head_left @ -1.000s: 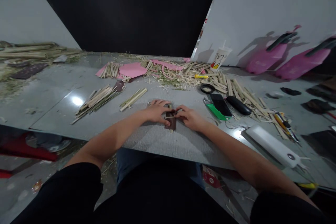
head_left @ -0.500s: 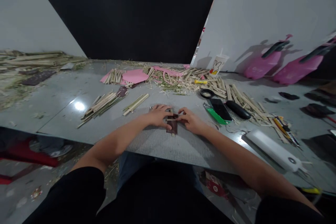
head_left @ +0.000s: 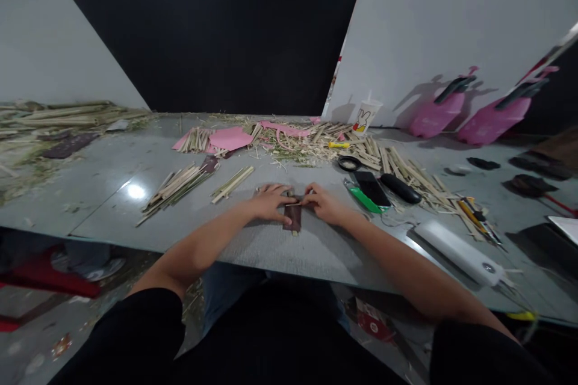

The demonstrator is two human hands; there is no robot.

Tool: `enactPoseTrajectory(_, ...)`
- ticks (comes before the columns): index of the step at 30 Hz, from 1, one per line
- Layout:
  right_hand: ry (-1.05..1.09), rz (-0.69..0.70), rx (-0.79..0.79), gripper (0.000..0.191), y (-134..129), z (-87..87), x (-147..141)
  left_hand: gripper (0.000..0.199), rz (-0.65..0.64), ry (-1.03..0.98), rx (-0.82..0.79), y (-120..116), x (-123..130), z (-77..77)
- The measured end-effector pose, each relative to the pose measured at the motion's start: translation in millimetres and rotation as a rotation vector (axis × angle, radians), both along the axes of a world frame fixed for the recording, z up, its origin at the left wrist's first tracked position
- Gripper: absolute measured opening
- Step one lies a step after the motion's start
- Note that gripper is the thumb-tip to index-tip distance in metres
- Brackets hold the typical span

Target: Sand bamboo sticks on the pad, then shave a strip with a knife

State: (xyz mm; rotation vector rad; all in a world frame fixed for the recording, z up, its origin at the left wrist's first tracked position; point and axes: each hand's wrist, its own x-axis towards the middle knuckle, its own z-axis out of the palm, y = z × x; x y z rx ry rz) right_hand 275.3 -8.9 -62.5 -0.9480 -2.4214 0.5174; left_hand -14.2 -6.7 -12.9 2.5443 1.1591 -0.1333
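Through the head camera I see the dark brown piece (head_left: 292, 216) flat on the bench (head_left: 266, 246), straight ahead of the body and between my two hands. Its long axis runs away from me, toward the black panel (head_left: 217, 42), and a pale stub (head_left: 294, 233) pokes out at its near end. A thin strip (head_left: 293, 204) lies crosswise over its far part, so the two axes cross nearly square.

The left hand (head_left: 272, 203) is the nearer: palm down, fingers spread, thumb reaching over the left edge of the brown piece. The right hand (head_left: 321, 201) is drawn into a small pinch at the strip's right end; at this size I can't tell whether thumb and forefinger truly have hold of it.

Bare bench top shows between the brown piece and the front edge. To the left I have a few split sticks (head_left: 232, 183) just beyond the left hand, then a larger bundle (head_left: 174, 187). On the right, the green-handled cutter (head_left: 368, 200) and the phone (head_left: 371, 188) bound the room beside the right hand, with shavings (head_left: 298, 147) across the far side.
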Motion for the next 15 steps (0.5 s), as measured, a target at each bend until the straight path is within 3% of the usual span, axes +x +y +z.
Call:
enactPoseTrajectory(6,-0.007,0.066,-0.028,0.041,-2.1,0.5,-6.1,0.1,0.013,0.014,-0.028,0.6,-0.8,2.1)
enactPoseTrajectory(10,0.022,-0.016,-0.011,0.037,1.2,0.4,-2.7,0.101,0.005,0.029,-0.039,1.6,-1.7,1.7)
enactPoseTrajectory(15,0.029,0.064,-0.005,0.037,-2.6,-3.5,-2.7,0.106,0.017,0.062,-0.063,-0.4,-0.7,6.2)
